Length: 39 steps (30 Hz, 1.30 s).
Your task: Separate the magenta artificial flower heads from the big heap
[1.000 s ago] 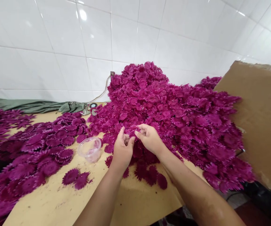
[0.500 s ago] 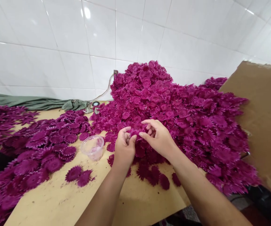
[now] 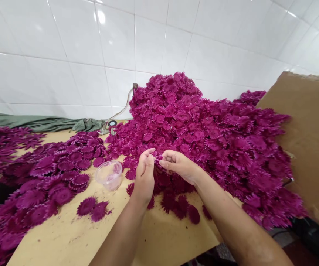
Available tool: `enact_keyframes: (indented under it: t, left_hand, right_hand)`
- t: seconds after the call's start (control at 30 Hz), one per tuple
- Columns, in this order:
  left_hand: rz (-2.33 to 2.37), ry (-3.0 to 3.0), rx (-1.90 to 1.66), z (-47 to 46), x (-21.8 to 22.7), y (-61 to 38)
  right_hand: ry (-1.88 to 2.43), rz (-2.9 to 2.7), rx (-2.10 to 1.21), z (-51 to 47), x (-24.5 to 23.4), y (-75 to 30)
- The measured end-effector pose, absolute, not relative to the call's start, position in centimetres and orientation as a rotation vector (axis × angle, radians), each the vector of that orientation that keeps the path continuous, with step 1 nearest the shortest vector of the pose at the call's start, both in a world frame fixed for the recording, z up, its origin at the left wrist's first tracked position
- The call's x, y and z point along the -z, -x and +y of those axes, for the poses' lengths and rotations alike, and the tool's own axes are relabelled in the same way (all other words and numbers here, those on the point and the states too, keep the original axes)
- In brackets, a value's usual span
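Observation:
Between my two hands, in the middle of the view, is a small magenta artificial flower (image 3: 158, 159), mostly covered by my fingers. My left hand (image 3: 145, 173) pinches it from the left, thumb raised against the forefinger. From the right, my right hand (image 3: 178, 165) grips its edge with thumb and curled fingers. Both hands are just in front of a large heap of magenta artificial flowers (image 3: 181, 114). Several loose petal discs (image 3: 180, 205) lie on the table below my hands.
A clear plastic cup (image 3: 109, 175) stands left of my hands on the yellowish tabletop (image 3: 73, 236). Flat petal layers (image 3: 48, 177) spread over the left side. A cardboard sheet (image 3: 309, 144) leans at the right. Green cloth (image 3: 37, 122) lies along the tiled wall (image 3: 78, 66).
Both hands have turned and drawn closer together around the flower. My left thumb now points up, and my right hand has moved slightly down and left with its fingers more curled.

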<state>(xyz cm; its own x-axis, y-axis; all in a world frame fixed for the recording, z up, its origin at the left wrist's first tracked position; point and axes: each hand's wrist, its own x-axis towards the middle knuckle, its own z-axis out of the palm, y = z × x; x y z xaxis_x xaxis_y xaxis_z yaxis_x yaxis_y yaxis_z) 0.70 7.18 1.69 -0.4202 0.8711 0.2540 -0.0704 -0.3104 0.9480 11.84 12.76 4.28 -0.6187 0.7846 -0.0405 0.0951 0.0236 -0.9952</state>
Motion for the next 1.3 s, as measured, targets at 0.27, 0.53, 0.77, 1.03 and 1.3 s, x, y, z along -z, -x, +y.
enact_keyframes:
  t: [0.27, 0.53, 0.77, 1.03, 1.3]
  left_hand:
    - [0.98, -1.112, -1.707, 7.4, -1.4, -1.3]
    - [1.048, -0.875, -1.742, 8.3, -0.8, -1.7]
    - [1.087, -0.647, -1.682, 8.8, -0.2, -0.7]
    - [1.042, -0.719, -1.708, 8.6, -0.7, -0.9]
    - [1.048, -0.77, -1.658, 8.5, -0.3, -0.8]
  right_hand:
    - [0.828, -1.565, -1.595, 13.0, -3.7, -12.0]
    - [0.965, -1.744, -1.026, 11.9, -4.1, -11.4]
    - [0.8, -1.411, -1.255, 12.1, -5.1, -12.3]
    - [0.939, -1.207, -1.019, 15.6, -6.2, -14.5]
    - [0.986, -1.401, -1.072, 15.6, -4.6, -13.8]
